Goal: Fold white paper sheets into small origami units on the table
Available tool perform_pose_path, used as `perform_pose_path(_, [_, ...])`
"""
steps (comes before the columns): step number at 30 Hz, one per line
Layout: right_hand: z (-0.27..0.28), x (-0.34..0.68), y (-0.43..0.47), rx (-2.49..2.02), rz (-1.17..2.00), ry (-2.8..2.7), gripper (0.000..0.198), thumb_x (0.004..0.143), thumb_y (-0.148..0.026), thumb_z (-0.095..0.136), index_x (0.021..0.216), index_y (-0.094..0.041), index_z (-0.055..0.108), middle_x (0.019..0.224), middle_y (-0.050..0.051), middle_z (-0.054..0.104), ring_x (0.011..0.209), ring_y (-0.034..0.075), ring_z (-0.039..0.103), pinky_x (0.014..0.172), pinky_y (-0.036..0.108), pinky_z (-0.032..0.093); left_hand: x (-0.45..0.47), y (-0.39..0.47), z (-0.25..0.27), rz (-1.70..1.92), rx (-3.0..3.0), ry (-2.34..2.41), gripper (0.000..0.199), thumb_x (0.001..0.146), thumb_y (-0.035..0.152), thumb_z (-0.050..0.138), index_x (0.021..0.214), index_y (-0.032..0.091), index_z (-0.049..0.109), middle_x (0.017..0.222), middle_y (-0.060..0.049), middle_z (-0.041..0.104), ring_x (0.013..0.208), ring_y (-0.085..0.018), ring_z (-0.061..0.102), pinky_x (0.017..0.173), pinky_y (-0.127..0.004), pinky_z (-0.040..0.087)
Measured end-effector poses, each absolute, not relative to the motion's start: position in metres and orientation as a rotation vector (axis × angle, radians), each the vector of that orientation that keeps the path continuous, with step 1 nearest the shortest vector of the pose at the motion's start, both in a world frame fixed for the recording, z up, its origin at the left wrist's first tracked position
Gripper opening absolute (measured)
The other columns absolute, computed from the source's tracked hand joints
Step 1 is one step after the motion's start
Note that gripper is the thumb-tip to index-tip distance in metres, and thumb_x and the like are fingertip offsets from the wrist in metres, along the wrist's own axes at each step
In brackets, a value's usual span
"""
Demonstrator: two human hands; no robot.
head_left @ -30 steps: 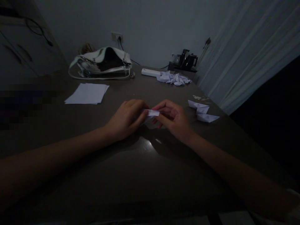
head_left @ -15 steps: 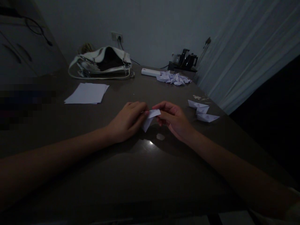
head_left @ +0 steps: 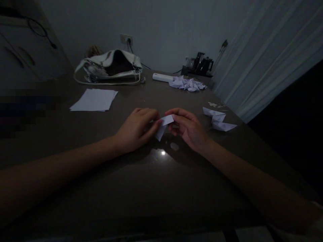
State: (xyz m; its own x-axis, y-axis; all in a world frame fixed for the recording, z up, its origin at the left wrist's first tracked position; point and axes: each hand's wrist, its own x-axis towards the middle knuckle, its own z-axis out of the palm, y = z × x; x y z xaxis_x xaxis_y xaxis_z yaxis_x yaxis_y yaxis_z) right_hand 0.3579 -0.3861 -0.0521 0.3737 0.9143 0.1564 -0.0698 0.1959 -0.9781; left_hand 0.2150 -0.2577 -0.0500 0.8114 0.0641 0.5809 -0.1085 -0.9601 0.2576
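Observation:
Between my hands is a small folded piece of white paper (head_left: 167, 120), one pointed flap hanging down toward the table. My left hand (head_left: 140, 128) pinches its left side between thumb and fingers, which hide part of it. The right end is gripped by the thumb and index finger of my right hand (head_left: 189, 127), its other fingers curled beneath. Folded paper pieces (head_left: 218, 120) lie to the right of my right hand, and a stack of white paper sheets (head_left: 94, 99) lies beyond my left hand.
A white handbag (head_left: 111, 67) stands open at the back left of the dark table (head_left: 141, 195). Farther right lie a white bar-shaped object (head_left: 162, 77) and a pile of folded papers (head_left: 188, 84). A black kettle (head_left: 206, 65) stands behind, near a pale curtain (head_left: 262, 53).
Both hands keep their hold on the folded paper. The paper and fingers have shifted very slightly; the hanging flap sits a little farther right.

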Motion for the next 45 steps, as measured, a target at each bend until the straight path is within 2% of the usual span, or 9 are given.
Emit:
perform_pose_path(6, [-0.0516, 0.3619, -0.3860, -1.257, 0.713, -1.057, 0.024, 0.075, -0.030, 0.072, 0.095, -0.019, 0.062, 0.077, -0.002, 0.061, 0.062, 0.008, 0.055, 0.048, 0.017, 0.043, 0.2151, -0.2570, -0.0507, 0.881, 2.742, 0.022, 0.021, 0.093, 0.032, 0.040, 0.082, 0.018, 0.053, 0.078, -0.002, 0.061, 0.072, -0.017, 0.056, 0.074, -0.032, 0.039])
perform_pose_path(12, [-0.0528, 0.3653, -0.3861, -1.289, 0.598, -1.170, 0.023, 0.078, -0.030, 0.071, 0.096, -0.019, 0.061, 0.080, 0.000, 0.065, 0.066, 0.010, 0.058, 0.049, 0.017, 0.044, 0.2149, -0.2552, -0.0522, 0.885, 2.674, 0.046, 0.023, 0.093, 0.033, 0.043, 0.082, 0.018, 0.055, 0.075, -0.001, 0.061, 0.072, -0.017, 0.057, 0.071, -0.030, 0.040])
perform_pose_path(19, [-0.0537, 0.3613, -0.3896, -1.295, 0.618, -1.304, 0.021, 0.085, -0.030, 0.064, 0.103, -0.020, 0.060, 0.091, 0.003, 0.069, 0.074, 0.013, 0.064, 0.055, 0.021, 0.051, 0.2163, -0.2550, -0.0537, 0.921, 2.627, 0.028, 0.024, 0.091, 0.039, 0.052, 0.082, 0.018, 0.059, 0.079, -0.001, 0.065, 0.075, -0.016, 0.060, 0.075, -0.030, 0.042])
perform_pose_path(32, [-0.0536, 0.3635, -0.3878, -1.324, 0.499, -1.280, 0.024, 0.077, -0.025, 0.072, 0.097, -0.019, 0.061, 0.087, 0.002, 0.068, 0.078, 0.014, 0.065, 0.059, 0.022, 0.053, 0.2155, -0.2563, -0.0504, 0.952, 2.510, -0.015, 0.015, 0.087, 0.030, 0.059, 0.083, 0.016, 0.061, 0.076, 0.001, 0.065, 0.069, -0.013, 0.060, 0.069, -0.024, 0.044])
perform_pose_path(45, [-0.0511, 0.3607, -0.3908, -1.317, 0.454, -1.333, 0.024, 0.078, -0.027, 0.073, 0.098, -0.019, 0.062, 0.084, 0.001, 0.067, 0.079, 0.014, 0.066, 0.063, 0.024, 0.051, 0.2142, -0.2565, -0.0493, 0.925, 2.489, -0.068, 0.012, 0.086, 0.025, 0.058, 0.084, 0.015, 0.061, 0.079, 0.000, 0.066, 0.073, -0.013, 0.061, 0.072, -0.025, 0.043])
